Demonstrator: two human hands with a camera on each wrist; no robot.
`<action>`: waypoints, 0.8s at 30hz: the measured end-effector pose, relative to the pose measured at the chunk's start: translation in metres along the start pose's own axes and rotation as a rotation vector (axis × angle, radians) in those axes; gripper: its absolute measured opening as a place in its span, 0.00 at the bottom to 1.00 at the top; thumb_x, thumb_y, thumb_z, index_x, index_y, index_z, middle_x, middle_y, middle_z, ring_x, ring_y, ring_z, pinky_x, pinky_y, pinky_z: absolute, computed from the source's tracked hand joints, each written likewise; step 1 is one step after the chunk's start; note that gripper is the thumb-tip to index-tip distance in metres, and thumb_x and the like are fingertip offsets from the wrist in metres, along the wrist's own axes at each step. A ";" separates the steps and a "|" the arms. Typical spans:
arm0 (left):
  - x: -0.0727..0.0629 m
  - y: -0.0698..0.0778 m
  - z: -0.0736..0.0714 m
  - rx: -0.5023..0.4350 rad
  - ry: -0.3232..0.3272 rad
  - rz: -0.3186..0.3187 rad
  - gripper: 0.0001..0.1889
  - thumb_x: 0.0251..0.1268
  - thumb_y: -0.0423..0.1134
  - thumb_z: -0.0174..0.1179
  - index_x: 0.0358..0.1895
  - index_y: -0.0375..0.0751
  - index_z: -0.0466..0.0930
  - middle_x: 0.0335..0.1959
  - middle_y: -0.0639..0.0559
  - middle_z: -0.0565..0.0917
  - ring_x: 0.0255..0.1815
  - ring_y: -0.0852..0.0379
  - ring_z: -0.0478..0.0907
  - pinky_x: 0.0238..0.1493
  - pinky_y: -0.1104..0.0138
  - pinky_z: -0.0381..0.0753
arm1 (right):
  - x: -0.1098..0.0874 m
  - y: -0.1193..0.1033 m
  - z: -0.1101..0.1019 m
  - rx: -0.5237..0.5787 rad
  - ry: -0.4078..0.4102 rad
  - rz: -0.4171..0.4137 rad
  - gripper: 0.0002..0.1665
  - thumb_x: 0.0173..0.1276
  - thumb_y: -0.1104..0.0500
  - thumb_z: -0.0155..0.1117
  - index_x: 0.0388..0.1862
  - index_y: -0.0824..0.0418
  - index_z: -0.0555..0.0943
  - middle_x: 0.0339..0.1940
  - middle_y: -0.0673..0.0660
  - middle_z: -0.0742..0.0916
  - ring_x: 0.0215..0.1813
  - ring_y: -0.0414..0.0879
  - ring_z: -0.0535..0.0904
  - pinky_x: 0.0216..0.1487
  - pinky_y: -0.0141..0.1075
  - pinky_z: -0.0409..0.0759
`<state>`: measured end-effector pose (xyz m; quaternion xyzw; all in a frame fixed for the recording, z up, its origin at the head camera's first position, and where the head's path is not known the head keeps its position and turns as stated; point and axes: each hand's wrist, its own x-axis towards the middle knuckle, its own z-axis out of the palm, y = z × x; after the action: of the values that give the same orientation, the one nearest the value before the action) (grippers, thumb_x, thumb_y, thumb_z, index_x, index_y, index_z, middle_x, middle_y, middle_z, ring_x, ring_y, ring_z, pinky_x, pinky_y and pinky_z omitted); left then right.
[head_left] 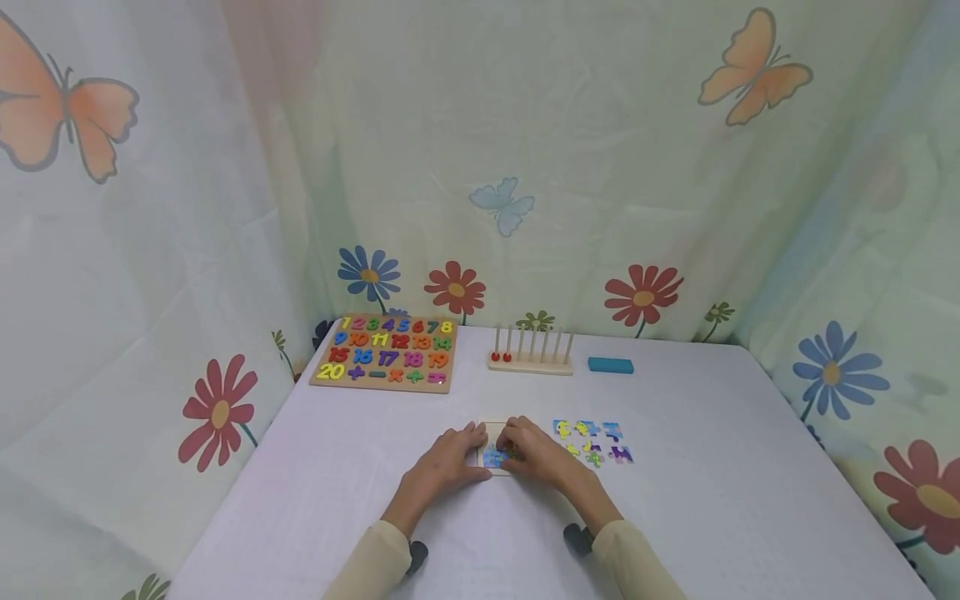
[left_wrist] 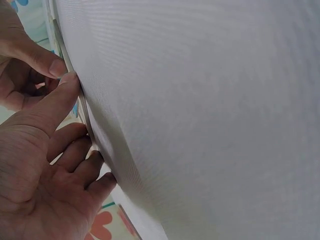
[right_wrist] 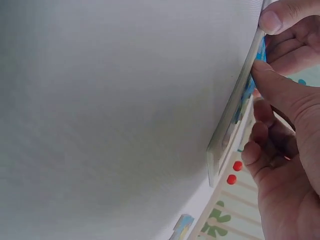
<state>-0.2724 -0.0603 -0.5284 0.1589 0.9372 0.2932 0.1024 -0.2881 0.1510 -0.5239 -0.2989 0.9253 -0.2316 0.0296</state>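
Note:
A small jigsaw board (head_left: pixel 492 474) with a pale wooden frame lies on the table, blue pieces (head_left: pixel 493 457) fitted in its near part. My left hand (head_left: pixel 447 460) holds the frame at its left side, thumb on the near edge and fingers along the side. Over the board's right part is my right hand (head_left: pixel 536 452), its fingers bent above the pieces. In the right wrist view its thumb (right_wrist: pixel 270 80) touches the board's near edge. Whether a piece is between those fingertips is hidden. Loose jigsaw pieces (head_left: pixel 589 428) lie in rows just right of that hand.
A wooden number board (head_left: pixel 382 387) with colourful numerals stands at the back left. Behind the jigsaw is a peg counting stand (head_left: pixel 530 367) with red beads on its left pegs. A teal block (head_left: pixel 611 365) lies to the stand's right. Patterned curtains hang round the table.

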 end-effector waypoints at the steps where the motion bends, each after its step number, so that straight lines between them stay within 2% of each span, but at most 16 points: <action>1: 0.000 0.000 0.000 0.001 0.001 -0.002 0.37 0.66 0.45 0.78 0.77 0.43 0.76 0.84 0.45 0.68 0.83 0.38 0.65 0.81 0.43 0.67 | 0.000 0.000 0.000 0.009 -0.008 0.007 0.12 0.67 0.65 0.80 0.47 0.61 0.87 0.43 0.50 0.84 0.45 0.43 0.74 0.50 0.38 0.84; 6: -0.001 0.000 0.000 -0.001 0.002 -0.008 0.37 0.66 0.45 0.78 0.77 0.44 0.77 0.84 0.46 0.68 0.83 0.38 0.66 0.81 0.43 0.67 | 0.002 0.001 0.000 0.054 -0.039 0.032 0.13 0.68 0.66 0.79 0.49 0.62 0.87 0.41 0.50 0.86 0.43 0.42 0.76 0.48 0.37 0.84; 11: -0.001 0.001 0.000 -0.004 0.006 -0.005 0.37 0.66 0.45 0.78 0.77 0.42 0.77 0.84 0.45 0.68 0.83 0.38 0.66 0.81 0.43 0.67 | 0.002 0.001 0.000 0.076 -0.038 0.035 0.13 0.68 0.66 0.79 0.49 0.62 0.86 0.41 0.50 0.86 0.43 0.43 0.77 0.50 0.39 0.85; 18: 0.000 0.001 0.000 -0.006 0.009 -0.007 0.38 0.66 0.45 0.78 0.78 0.42 0.76 0.83 0.44 0.68 0.82 0.37 0.66 0.81 0.42 0.67 | 0.003 0.000 0.000 0.059 -0.009 0.006 0.14 0.66 0.66 0.81 0.48 0.62 0.87 0.45 0.52 0.84 0.45 0.44 0.78 0.52 0.41 0.87; 24: 0.000 0.000 0.001 -0.009 0.006 0.005 0.37 0.66 0.45 0.78 0.77 0.42 0.77 0.83 0.45 0.69 0.83 0.37 0.66 0.81 0.42 0.67 | 0.003 0.000 -0.002 0.077 -0.002 -0.025 0.11 0.66 0.68 0.80 0.46 0.62 0.90 0.43 0.52 0.88 0.43 0.43 0.79 0.48 0.37 0.87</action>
<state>-0.2724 -0.0598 -0.5289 0.1597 0.9358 0.2980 0.0998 -0.2913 0.1498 -0.5220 -0.3094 0.9118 -0.2670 0.0391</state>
